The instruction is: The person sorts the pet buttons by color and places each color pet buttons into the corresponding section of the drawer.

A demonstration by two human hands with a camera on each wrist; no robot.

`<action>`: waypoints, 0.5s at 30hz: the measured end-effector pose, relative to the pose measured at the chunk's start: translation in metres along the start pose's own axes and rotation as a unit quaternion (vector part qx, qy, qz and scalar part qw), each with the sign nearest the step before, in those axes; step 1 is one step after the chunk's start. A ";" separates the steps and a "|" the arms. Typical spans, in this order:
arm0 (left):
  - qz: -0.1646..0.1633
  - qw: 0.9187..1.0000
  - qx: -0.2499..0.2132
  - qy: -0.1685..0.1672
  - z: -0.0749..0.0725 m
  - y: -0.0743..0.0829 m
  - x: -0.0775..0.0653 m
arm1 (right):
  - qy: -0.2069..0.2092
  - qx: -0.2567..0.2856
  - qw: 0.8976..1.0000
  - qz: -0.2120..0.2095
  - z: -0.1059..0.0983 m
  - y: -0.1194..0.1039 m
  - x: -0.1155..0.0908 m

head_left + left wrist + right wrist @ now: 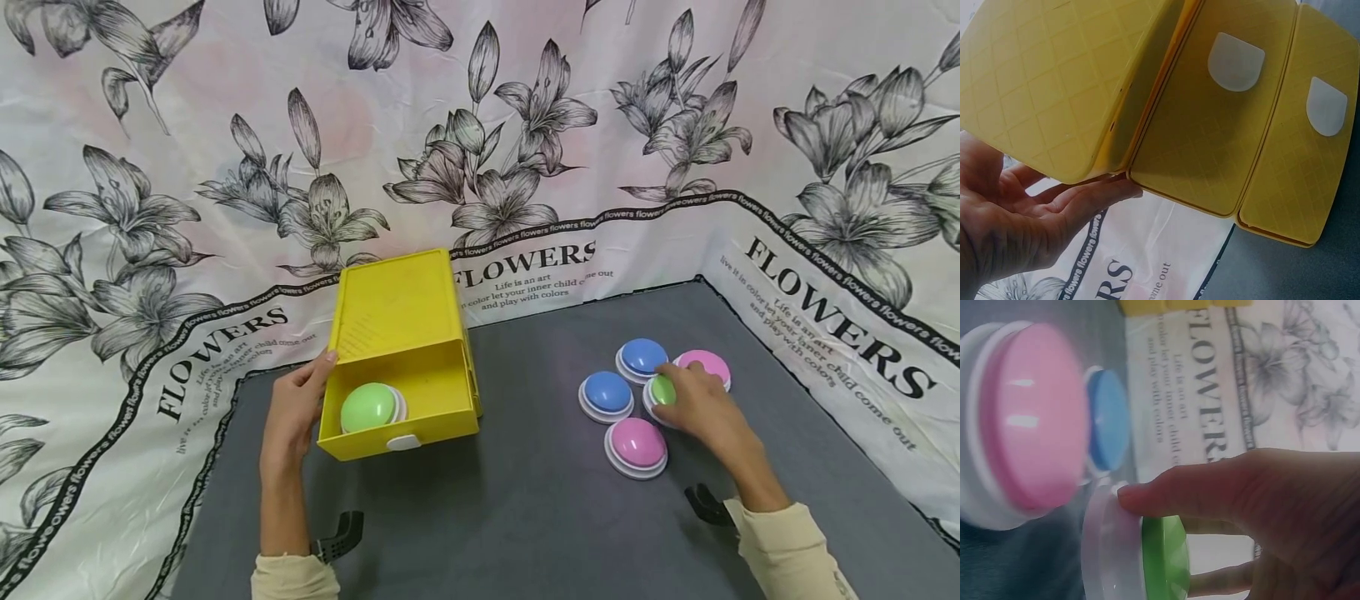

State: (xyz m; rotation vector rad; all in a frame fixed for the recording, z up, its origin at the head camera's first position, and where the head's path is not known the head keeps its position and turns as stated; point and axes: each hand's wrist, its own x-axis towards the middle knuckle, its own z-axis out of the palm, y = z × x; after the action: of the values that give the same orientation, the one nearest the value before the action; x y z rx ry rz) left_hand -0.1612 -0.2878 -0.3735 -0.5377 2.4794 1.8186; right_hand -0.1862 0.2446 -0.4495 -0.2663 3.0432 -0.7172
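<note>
A yellow drawer box [397, 300] stands at the left with its top drawer [442, 383] pulled out. Inside that drawer lies a green push button [367, 407] with a white base. My left hand [296, 408] touches the box's left side near the drawer, its fingers [1094, 195] extended along the yellow wall. On the right, my right hand [705, 404] grips another green push button [1166, 559], the thumb on its white rim; the hand partly covers it in the head view. Around it are two blue buttons [608, 392] and two pink buttons [637, 442], one pink partly behind the hand.
Two lower drawers with white tabs [1238, 62] are closed in the left wrist view. A dark grey tabletop [525, 492] lies beneath everything. Behind it and along both sides hangs a white floral cloth [525, 167]. Black straps or mounts [341, 536] show at both wrists.
</note>
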 end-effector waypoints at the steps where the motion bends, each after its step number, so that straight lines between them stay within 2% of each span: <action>1: 0.001 1.000 0.000 0.001 0.000 0.000 0.000 | 0.006 0.000 1.000 -0.005 -0.002 -0.002 -0.001; 7: 0.000 1.000 0.000 0.004 0.001 0.001 0.000 | 0.039 -0.004 0.999 -0.034 -0.018 -0.028 -0.002; 15: -0.001 1.000 0.000 0.001 0.001 0.001 -0.001 | 0.053 0.043 0.994 -0.088 -0.035 -0.093 0.001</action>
State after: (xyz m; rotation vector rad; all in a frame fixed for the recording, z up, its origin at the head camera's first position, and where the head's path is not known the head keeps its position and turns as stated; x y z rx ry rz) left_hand -0.1606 -0.2869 -0.3728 -0.5439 2.4793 1.8181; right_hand -0.1735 0.1784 -0.3765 -0.5178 3.1053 -0.8989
